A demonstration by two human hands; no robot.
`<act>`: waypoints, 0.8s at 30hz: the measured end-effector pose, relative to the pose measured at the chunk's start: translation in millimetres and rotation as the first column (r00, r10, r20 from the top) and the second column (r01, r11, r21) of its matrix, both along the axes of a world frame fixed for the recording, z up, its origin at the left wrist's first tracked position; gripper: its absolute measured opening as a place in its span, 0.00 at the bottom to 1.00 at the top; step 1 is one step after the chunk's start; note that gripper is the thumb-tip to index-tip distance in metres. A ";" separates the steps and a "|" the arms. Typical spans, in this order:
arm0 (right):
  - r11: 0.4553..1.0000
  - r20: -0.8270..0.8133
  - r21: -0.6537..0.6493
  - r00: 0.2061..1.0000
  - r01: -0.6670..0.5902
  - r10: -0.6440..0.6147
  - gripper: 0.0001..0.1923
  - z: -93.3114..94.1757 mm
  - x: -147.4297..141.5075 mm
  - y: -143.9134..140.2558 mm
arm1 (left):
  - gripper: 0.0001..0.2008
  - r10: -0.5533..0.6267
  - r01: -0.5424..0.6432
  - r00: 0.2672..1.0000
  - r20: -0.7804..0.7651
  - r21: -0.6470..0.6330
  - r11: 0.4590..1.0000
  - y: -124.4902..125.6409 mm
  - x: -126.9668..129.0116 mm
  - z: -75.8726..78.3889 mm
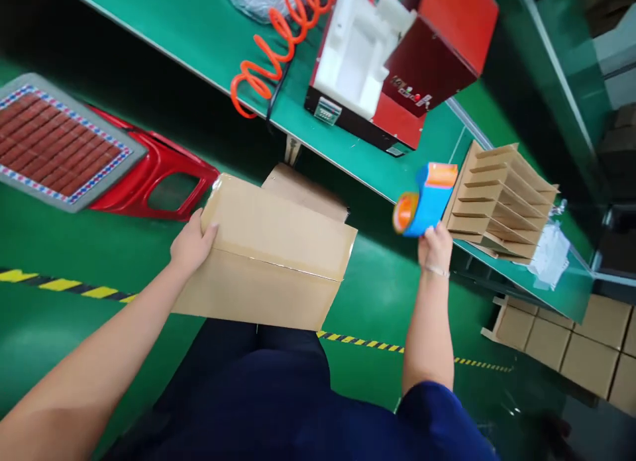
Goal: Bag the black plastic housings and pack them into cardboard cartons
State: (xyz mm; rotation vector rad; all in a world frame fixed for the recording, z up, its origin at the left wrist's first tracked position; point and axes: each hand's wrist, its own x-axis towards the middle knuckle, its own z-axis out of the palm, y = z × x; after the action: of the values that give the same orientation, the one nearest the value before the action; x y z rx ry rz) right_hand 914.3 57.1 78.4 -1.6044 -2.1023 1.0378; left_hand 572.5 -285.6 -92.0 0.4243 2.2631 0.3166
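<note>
Holding cardboard box (pixel 268 256) | left hand (pixel 191 246) | right hand (pixel 436 246) grips tape dispenser (pixel 424 199)

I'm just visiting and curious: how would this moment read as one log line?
left hand: holds cardboard box edge | right hand: grips tape dispenser, raised | box: on lap, taped seam up | bench: ahead

Matt brown cardboard box (pixel 268 256) (taped seam glossy); smooth blue-and-orange plastic tape dispenser (pixel 424 199).
</note>
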 end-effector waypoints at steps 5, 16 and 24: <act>0.861 -0.217 -0.478 0.973 -0.176 0.078 0.33 -81.2 -16.4 -132.2 | 0.37 0.019 -0.019 1.000 0.015 0.016 1.000 -3.5 -2.2 8.3; 0.599 -0.379 -0.697 0.911 -0.395 0.159 0.52 -132.4 -39.7 -148.3 | 0.25 -0.184 0.276 0.947 -0.264 0.375 0.885 -120.4 27.6 83.7; 0.651 -0.264 -0.610 0.890 -0.452 0.371 0.30 -115.9 -72.0 -135.7 | 0.34 -0.304 0.346 0.931 -0.204 0.221 0.912 -16.7 16.3 -22.7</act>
State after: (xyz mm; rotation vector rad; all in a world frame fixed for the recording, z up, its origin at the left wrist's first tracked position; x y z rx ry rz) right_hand 842.3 -78.6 -37.5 -1.2490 -2.1981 2.1850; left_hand 588.7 -302.3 -114.7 0.9846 2.2671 0.4109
